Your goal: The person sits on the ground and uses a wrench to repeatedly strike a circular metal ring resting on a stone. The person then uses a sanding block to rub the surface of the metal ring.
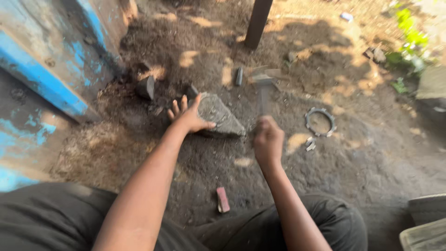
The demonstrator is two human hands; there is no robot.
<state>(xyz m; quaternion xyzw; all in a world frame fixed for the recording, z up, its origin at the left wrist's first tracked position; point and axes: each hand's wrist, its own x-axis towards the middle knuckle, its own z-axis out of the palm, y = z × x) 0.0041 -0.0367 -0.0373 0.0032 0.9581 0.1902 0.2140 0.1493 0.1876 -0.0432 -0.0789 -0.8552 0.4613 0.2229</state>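
My left hand rests on the left side of a grey wedge-shaped stone lying on the dirt ground, thumb across its top. My right hand is closed around the handle of a hammer. The hammer's metal head is raised above the ground just right of the stone and looks blurred.
A toothed metal ring lies on the dirt at right, with a small metal piece near it. A dark post stands at the back. A blue-painted metal body is at left. A small reddish block lies near my knees.
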